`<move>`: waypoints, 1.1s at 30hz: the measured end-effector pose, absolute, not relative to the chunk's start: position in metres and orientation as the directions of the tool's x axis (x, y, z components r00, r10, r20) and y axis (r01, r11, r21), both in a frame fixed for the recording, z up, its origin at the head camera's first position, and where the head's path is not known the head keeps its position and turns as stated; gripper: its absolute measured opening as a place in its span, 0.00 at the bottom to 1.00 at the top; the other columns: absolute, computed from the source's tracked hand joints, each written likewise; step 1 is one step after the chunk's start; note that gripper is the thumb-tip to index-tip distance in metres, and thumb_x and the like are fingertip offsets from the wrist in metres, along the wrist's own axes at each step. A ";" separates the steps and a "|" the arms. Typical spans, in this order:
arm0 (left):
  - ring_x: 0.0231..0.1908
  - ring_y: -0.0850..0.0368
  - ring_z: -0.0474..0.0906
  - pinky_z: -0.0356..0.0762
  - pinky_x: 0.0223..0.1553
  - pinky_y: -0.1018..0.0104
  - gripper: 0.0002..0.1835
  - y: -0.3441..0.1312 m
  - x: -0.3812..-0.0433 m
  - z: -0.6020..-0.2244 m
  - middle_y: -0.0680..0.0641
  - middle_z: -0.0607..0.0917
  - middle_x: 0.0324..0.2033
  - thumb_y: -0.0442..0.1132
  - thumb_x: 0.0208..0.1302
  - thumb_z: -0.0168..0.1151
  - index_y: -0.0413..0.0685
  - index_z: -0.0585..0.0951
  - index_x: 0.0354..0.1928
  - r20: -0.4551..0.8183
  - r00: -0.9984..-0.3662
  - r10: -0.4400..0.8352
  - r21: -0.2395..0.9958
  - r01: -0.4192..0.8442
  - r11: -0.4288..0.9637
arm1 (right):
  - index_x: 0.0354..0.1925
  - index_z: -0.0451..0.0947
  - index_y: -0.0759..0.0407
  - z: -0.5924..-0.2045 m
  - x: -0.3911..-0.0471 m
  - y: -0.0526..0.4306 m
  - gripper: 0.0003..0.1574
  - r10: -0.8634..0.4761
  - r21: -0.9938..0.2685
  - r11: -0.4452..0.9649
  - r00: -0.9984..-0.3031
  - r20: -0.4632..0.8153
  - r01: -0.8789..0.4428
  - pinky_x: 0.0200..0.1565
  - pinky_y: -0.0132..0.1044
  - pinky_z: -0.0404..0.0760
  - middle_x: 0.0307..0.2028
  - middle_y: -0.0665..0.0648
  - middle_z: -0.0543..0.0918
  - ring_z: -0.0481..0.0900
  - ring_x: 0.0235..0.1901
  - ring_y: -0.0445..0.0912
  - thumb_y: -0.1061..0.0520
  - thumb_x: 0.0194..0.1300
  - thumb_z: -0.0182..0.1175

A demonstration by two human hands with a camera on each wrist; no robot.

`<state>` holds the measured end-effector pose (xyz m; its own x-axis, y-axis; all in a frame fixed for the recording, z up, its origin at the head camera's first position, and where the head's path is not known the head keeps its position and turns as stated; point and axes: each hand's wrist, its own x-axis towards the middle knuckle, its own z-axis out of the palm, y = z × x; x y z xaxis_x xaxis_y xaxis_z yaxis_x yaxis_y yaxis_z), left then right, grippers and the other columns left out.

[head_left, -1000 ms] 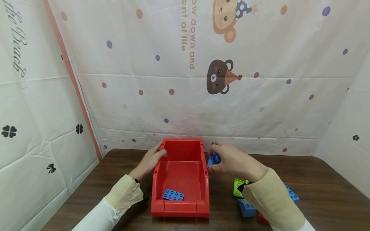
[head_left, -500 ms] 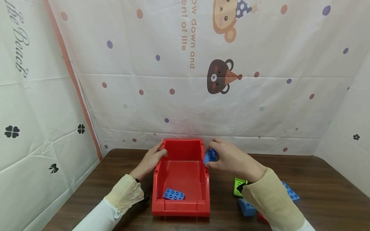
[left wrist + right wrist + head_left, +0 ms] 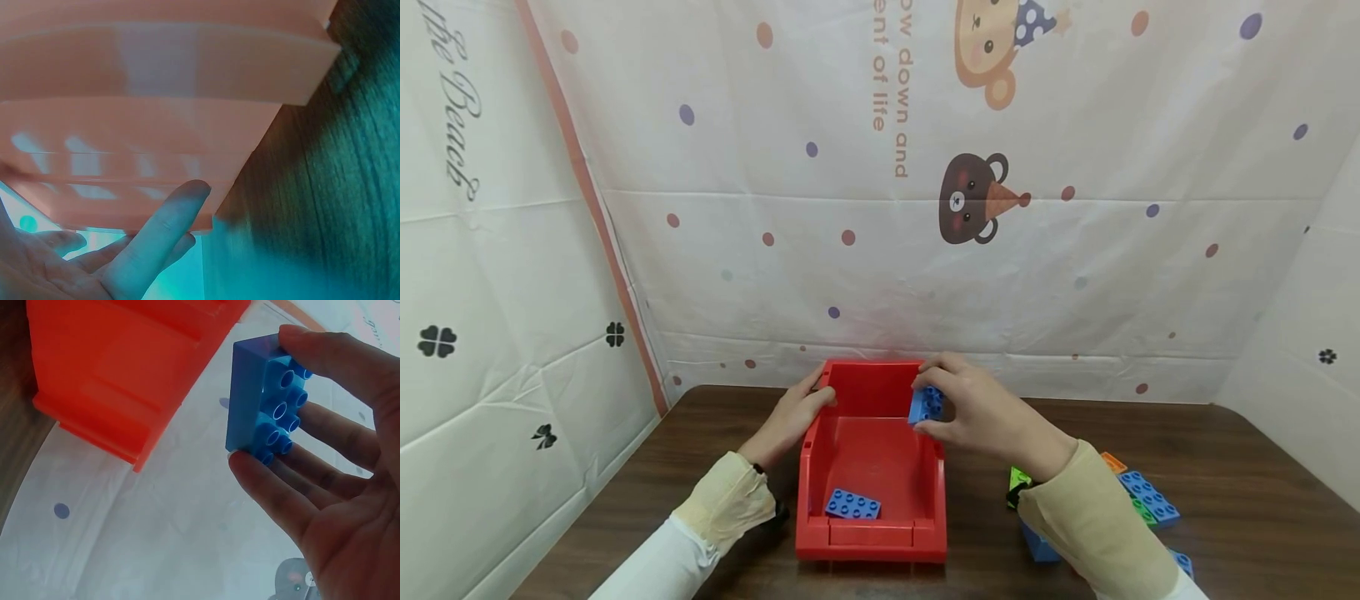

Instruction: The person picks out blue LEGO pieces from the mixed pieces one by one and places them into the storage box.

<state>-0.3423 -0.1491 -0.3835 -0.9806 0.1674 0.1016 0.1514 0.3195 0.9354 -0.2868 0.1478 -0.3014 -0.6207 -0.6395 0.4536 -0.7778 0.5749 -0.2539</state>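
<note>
Behind everything, a pale printed sheet [image 3: 812,275] is hanging, and below it a dark wood-grain table [image 3: 977,533] is spreading out before me. On it a red open-fronted storage bin [image 3: 876,458] is standing upright, its low lip facing me; I am taking it as the dial's centre, twelve pointing away. My tan right cuff [image 3: 1101,517] is passing between three and four o'clock, partly covering some building bricks. At ten o'clock my left hand [image 3: 786,421] is gripping the bin's far corner, thumb over the rim, fingers apart and reaching round the outside. At two o'clock my right hand [image 3: 981,412] is pinching a blue two-by-four stud brick [image 3: 927,405] by its ends, studs facing my palm; whether the remaining fingers are touching it, I cannot tell. That brick is hanging between one and two, apart from the bin. A flat blue eight-stud brick [image 3: 853,504] is lying inside, towards seven, studs up. Just past three, a lime-green piece [image 3: 1019,477] is showing beside my cuff, and farther out, at three, a smaller-looking orange piece [image 3: 1113,463].
</note>
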 end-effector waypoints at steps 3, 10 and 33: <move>0.35 0.35 0.89 0.90 0.38 0.54 0.39 -0.149 -0.342 -0.384 0.31 0.85 0.50 0.42 0.76 0.53 0.54 0.55 0.85 0.102 -0.982 0.162 0.934 0.150 0.323 | 0.55 0.83 0.62 -0.302 -0.286 0.146 0.29 -0.639 -0.255 0.583 -0.629 0.442 -0.772 0.44 0.36 0.89 0.57 0.61 0.79 0.82 0.45 0.48 0.59 0.57 0.81; 0.34 0.35 0.88 0.90 0.38 0.54 0.39 -0.148 -0.340 -0.383 0.32 0.85 0.48 0.42 0.75 0.52 0.54 0.55 0.86 0.095 -0.983 0.156 0.933 0.142 0.330 | 0.57 0.82 0.60 -0.299 -0.284 0.141 0.32 -0.622 -0.294 0.596 -0.662 0.418 -0.747 0.40 0.32 0.87 0.54 0.58 0.79 0.82 0.41 0.46 0.57 0.56 0.81; 0.32 0.37 0.88 0.90 0.38 0.53 0.39 -0.151 -0.341 -0.381 0.33 0.85 0.47 0.43 0.77 0.52 0.50 0.54 0.86 0.102 -0.981 0.164 0.933 0.152 0.326 | 0.57 0.82 0.59 -0.292 -0.285 0.121 0.31 -0.627 -0.310 0.597 -0.672 0.394 -0.740 0.43 0.35 0.89 0.53 0.56 0.79 0.81 0.47 0.47 0.56 0.57 0.81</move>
